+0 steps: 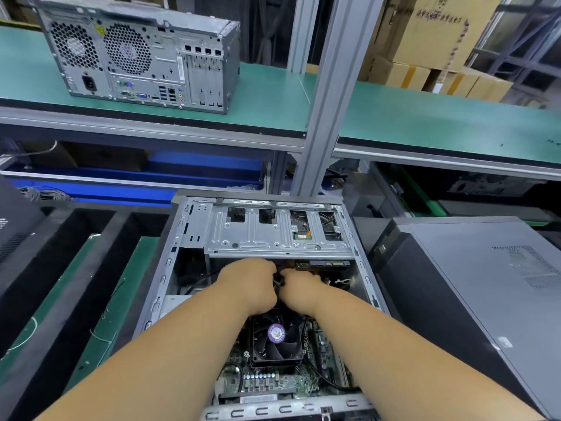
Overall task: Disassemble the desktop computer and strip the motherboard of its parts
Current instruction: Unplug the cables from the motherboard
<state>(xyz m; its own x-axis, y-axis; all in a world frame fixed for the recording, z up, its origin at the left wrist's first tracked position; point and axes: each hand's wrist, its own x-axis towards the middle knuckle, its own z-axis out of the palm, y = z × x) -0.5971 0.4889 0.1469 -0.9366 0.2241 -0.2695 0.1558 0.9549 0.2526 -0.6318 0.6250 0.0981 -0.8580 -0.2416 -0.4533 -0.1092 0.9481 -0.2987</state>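
While both fists meet inside the open case (185,238), left hand (250,284) and right hand (299,288) pinch a black cable (277,282).

Two bare forearms, no sleeves in view, no gloves, no watch or bands at the wrists. Left hand (250,284) and right hand (299,288) both bare, backs toward the camera, fingers hidden from view.

Fan sticker (276,332) print, carton (437,28) markings: too blurred to read.
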